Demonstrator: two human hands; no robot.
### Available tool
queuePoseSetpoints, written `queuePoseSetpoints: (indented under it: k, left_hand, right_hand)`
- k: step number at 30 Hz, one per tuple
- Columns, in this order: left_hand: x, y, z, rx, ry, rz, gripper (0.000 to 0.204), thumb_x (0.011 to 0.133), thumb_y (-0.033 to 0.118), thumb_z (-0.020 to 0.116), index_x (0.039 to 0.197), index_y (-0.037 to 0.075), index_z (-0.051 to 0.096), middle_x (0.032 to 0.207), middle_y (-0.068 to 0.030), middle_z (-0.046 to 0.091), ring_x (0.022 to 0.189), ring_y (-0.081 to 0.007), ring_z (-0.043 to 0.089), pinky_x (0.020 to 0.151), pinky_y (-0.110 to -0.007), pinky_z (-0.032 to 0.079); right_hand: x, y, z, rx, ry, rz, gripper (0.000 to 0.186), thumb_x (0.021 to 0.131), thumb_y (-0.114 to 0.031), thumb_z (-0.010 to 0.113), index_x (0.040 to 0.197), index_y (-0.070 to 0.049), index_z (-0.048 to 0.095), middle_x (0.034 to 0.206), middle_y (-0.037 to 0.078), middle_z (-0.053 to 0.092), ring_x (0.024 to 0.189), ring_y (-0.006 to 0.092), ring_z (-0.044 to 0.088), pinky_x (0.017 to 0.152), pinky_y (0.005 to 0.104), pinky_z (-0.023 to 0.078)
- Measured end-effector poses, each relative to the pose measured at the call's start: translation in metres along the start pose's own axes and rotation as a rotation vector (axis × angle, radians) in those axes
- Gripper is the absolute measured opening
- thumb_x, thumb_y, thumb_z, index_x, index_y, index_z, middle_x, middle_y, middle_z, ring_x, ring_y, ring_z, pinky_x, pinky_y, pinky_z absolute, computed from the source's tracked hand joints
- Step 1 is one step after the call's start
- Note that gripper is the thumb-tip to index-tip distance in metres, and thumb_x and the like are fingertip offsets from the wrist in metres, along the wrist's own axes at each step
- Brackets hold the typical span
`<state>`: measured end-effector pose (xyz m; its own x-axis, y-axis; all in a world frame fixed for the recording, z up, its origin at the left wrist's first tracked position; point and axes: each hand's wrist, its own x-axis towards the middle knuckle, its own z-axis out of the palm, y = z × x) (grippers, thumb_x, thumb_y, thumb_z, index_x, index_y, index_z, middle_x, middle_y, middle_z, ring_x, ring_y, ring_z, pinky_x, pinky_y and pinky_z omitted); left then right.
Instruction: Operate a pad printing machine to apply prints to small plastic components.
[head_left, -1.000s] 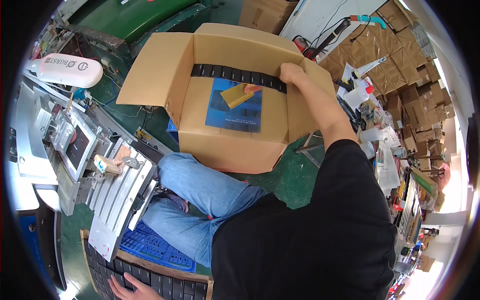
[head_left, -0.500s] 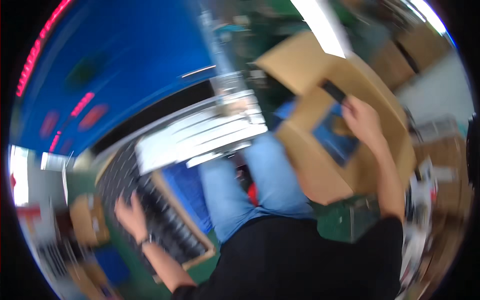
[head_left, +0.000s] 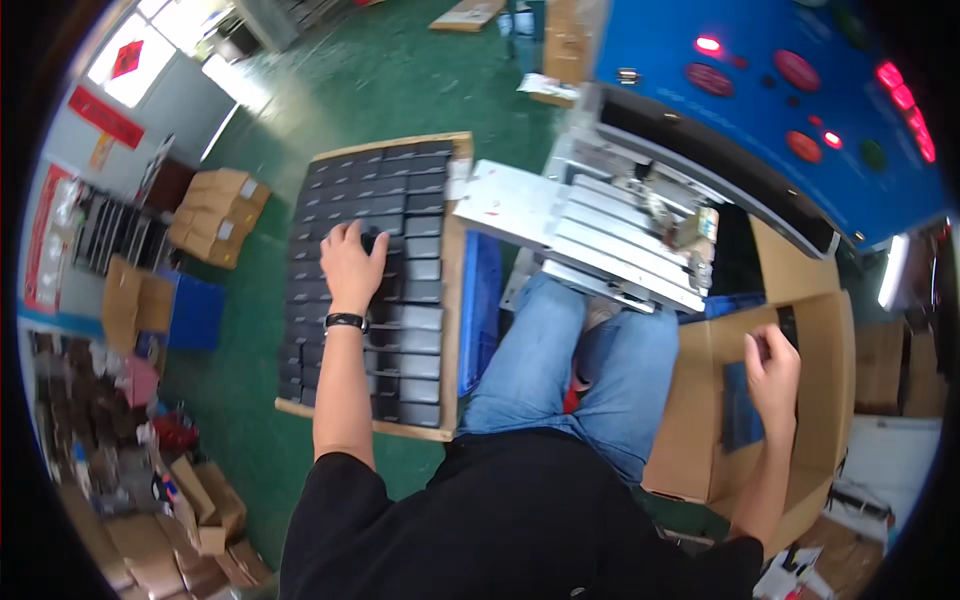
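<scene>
My left hand (head_left: 352, 264) reaches onto a wood-edged tray (head_left: 452, 310) of many small black boxes (head_left: 422, 315), its thumb and fingers closed round one dark box. A dark wristband circles that wrist. My right hand (head_left: 772, 368) is over the open cardboard carton (head_left: 690, 420) at my right, fingers curled; what they hold, if anything, is hidden. Inside the carton are a blue sheet (head_left: 738, 405) and a dark strip (head_left: 787, 320).
A slotted metal machine bed (head_left: 615, 230) stands above my knees, below a blue control panel (head_left: 760, 100) with lit red displays. A blue crate (head_left: 483, 270) is under its edge. Cartons (head_left: 218, 215) and a blue bin (head_left: 195, 310) sit at left.
My view has swung left, away from the carton to the tray. My left hand has moved forward among the black boxes; my right hand has drawn back from the dark row inside the carton.
</scene>
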<state>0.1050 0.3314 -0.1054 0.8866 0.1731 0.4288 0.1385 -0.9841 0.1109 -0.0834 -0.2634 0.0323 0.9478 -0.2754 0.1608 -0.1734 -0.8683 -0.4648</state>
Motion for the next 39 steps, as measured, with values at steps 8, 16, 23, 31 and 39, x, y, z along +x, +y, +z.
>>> queuePoseSetpoints:
  k: [8,16,23,31,39]
  left_hand:
    - [-0.004,0.037,0.032,0.245,-0.052,0.098,0.057,0.091,0.052,0.072,0.131,0.011,0.073,0.128,-0.019,0.068,0.122,-0.0409,0.06,0.094,-0.054,0.051]
    - [0.015,0.05,0.018,0.071,-0.275,-0.112,0.059,0.088,0.037,0.075,0.139,0.009,0.067,0.131,-0.0211,0.067,0.122,-0.0425,0.06,0.098,-0.053,0.052]
    - [0.013,0.068,-0.011,-0.192,-0.131,-0.101,0.066,0.089,0.033,0.078,0.146,0.007,0.058,0.127,-0.0227,0.065,0.109,-0.0397,0.066,0.095,-0.047,0.056]
    - [-0.018,0.302,-0.09,-1.1,-0.365,0.344,0.031,0.102,0.025,0.073,0.117,0.005,0.055,0.113,-0.0112,0.058,0.091,-0.0205,0.061,0.078,-0.034,0.053]
    - [-0.023,0.391,-0.063,-1.06,-0.484,0.643,0.03,0.108,0.032,0.063,0.096,0.007,0.051,0.086,-0.0082,0.056,0.074,-0.0207,0.052,0.07,-0.038,0.047]
  right_hand:
    - [0.037,-0.037,0.0,0.461,0.072,-0.095,0.01,0.094,-0.009,0.073,0.101,-0.001,0.071,0.081,0.002,0.065,0.067,0.0112,0.053,0.064,0.0244,0.045]
    - [0.112,-0.056,0.028,0.493,-0.188,-0.176,0.047,0.087,-0.021,0.083,0.125,0.001,0.066,0.113,0.013,0.068,0.093,0.0244,0.066,0.084,0.0339,0.055]
    - [0.119,-0.047,0.055,0.607,-0.207,-0.174,0.046,0.087,-0.021,0.084,0.123,0.002,0.067,0.113,0.013,0.067,0.095,0.0241,0.067,0.085,0.0332,0.055]
    - [0.044,-0.013,0.085,0.84,0.219,-0.083,0.025,0.092,-0.005,0.075,0.115,0.003,0.069,0.111,0.011,0.067,0.095,0.0185,0.066,0.082,0.029,0.054]
    - [-0.04,0.024,0.087,0.933,0.232,0.099,0.018,0.1,-0.001,0.068,0.117,0.001,0.069,0.11,0.01,0.07,0.098,0.0172,0.069,0.091,0.0281,0.055]
